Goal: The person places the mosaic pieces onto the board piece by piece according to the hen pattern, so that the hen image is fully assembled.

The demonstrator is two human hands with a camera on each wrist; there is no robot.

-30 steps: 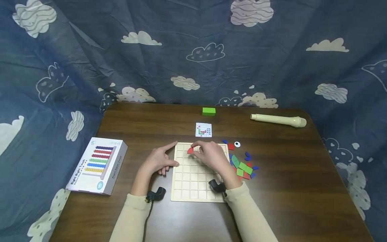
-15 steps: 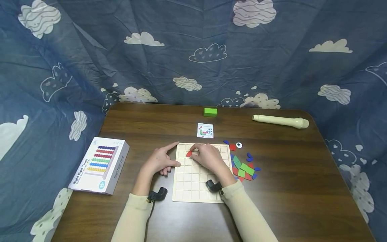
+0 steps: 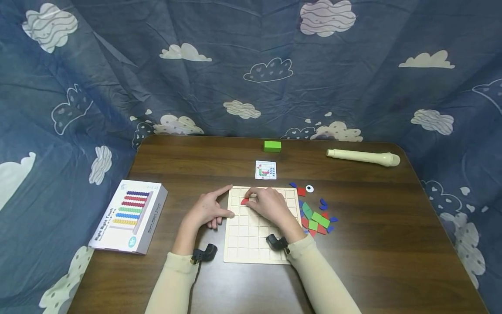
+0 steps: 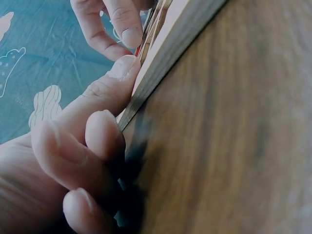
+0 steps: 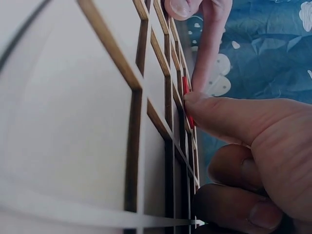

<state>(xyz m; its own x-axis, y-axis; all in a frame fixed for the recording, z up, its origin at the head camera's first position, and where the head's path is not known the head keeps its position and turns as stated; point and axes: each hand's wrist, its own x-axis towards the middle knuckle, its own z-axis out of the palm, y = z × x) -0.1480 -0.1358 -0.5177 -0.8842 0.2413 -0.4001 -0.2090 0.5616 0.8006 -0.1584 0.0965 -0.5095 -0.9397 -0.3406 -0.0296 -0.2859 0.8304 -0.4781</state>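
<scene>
A pale wooden grid board [image 3: 247,242] lies on the table between both hands. Over a square near its upper left, my right hand [image 3: 271,206] pinches a small red curved-edged tile [image 3: 244,202] between thumb and forefinger. The right wrist view has the thumb [image 5: 214,109] against this red tile [image 5: 185,87], right at the grid ribs; its other fingers are bent below. My left hand [image 3: 205,210] rests along the board's left edge, forefinger stretched to the upper corner and thumb lower down. In the left wrist view this thumb [image 4: 114,80] touches the board's side [image 4: 163,56].
Right of the board lie loose red, blue and green tiles [image 3: 320,220] and a white eye disc [image 3: 310,189]. Behind it are a small picture card [image 3: 266,170] and a green block [image 3: 272,146]. A cream microphone-shaped stick [image 3: 364,157] lies back right; a white box [image 3: 129,216] stands left.
My right hand has moved the red tile slightly left and down on the board, turning it a little. Over the last half second it is nearly still. The left hand stays at the edge.
</scene>
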